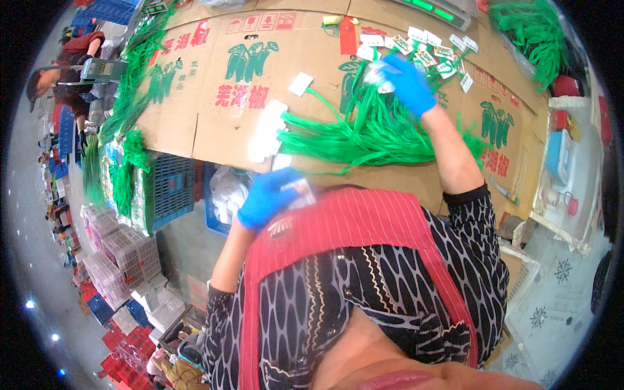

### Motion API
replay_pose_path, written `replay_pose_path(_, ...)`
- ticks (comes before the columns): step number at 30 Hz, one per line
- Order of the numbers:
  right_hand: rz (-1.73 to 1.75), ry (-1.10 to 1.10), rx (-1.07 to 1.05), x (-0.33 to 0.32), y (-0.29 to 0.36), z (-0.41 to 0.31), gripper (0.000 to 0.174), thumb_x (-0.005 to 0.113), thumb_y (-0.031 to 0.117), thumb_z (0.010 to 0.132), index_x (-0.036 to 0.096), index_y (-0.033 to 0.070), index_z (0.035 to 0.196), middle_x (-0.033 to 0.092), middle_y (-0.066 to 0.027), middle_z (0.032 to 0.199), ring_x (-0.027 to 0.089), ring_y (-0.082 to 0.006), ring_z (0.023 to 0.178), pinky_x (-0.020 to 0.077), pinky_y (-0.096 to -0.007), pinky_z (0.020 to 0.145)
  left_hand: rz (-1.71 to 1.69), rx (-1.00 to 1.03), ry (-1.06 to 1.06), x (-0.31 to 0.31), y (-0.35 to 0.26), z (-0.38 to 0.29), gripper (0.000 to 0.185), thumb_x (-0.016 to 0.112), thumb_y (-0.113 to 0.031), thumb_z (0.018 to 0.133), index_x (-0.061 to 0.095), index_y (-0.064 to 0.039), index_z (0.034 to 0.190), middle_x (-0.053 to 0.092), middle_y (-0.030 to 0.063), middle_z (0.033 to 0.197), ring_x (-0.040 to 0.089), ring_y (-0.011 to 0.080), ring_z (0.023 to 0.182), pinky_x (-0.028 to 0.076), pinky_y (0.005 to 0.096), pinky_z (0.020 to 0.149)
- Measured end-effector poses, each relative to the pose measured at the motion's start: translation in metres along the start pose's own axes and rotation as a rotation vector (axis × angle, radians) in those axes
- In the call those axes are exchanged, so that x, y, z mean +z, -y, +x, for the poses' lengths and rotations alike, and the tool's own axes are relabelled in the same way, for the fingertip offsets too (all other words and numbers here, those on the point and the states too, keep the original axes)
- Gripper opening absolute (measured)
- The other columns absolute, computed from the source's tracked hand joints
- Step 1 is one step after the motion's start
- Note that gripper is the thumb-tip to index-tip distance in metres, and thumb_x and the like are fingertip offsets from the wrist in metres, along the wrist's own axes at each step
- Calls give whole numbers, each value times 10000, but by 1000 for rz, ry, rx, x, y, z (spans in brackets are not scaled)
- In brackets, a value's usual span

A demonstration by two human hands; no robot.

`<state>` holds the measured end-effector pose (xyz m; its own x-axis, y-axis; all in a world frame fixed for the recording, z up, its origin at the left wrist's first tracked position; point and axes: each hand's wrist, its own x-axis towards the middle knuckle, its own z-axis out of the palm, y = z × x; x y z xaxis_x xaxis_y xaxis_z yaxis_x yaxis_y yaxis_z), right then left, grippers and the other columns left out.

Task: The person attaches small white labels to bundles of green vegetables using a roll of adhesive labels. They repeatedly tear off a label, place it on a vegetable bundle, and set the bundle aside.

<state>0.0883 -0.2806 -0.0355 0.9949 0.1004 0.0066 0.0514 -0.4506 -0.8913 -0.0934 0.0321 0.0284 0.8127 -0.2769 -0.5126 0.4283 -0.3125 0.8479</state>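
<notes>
My left hand (270,199), in a blue glove, is near the apron at the cardboard's near edge and holds a small, blurred stack of pale cards or tags (302,193). My right hand (410,84), also blue-gloved, reaches over a pile of green mesh net bags (370,141). Its fingertips are blurred against something whitish, and their grip is unclear. The bags spread across printed cardboard (214,131). White tags (267,131) lie bunched at their left ends. One tag (300,84) sits apart on a green strand. More tags (426,48) fan out beyond my right hand.
A device with green lit displays (434,10) stands at the far edge. Green netting (127,97) hangs along the left, above a blue crate (173,190); another heap (531,41) lies far right. A co-worker (80,58) bends at the left. White crates (129,253) stand lower left.
</notes>
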Motion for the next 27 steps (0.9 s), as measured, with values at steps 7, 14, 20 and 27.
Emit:
replay_pose_path(7, -28, 131, -314, 114, -22, 27, 226, 577, 205, 888, 647, 118, 1084, 623, -145, 1035, 623, -300, 930, 499, -394, 784, 239, 138, 63, -23, 13, -21, 296, 669, -133, 863, 636, -36, 1140, 651, 43, 1002, 581, 130, 900, 478, 291, 793)
replay_pose_path(14, -346, 139, -270, 208, -71, 42, 226, 566, 243, 890, 630, 127, 1073, 580, -151, 1055, 580, -332, 978, 473, -417, 828, -106, -13, -395, -40, 6, -39, 166, 650, -46, 784, 675, -4, 942, 660, 41, 893, 598, 116, 813, 479, 265, 756)
replay_pose_path(20, -257, 195, -319, 157, -57, 28, 277, 577, 321, 867, 617, 107, 1040, 576, -181, 1050, 579, -346, 953, 488, -422, 837, -142, 106, -354, -28, 11, -11, 215, 630, -139, 889, 668, -30, 1070, 635, -30, 852, 497, 40, 658, 402, 199, 575)
replay_pose_path(27, -565, 105, -348, 171, -59, 23, 317, 628, 278, 836, 610, 128, 1115, 591, -160, 1036, 589, -346, 956, 483, -450, 835, -141, -3, -322, -13, 3, -6, 125, 624, -100, 881, 663, -19, 967, 619, 4, 860, 551, 96, 824, 445, 255, 785)
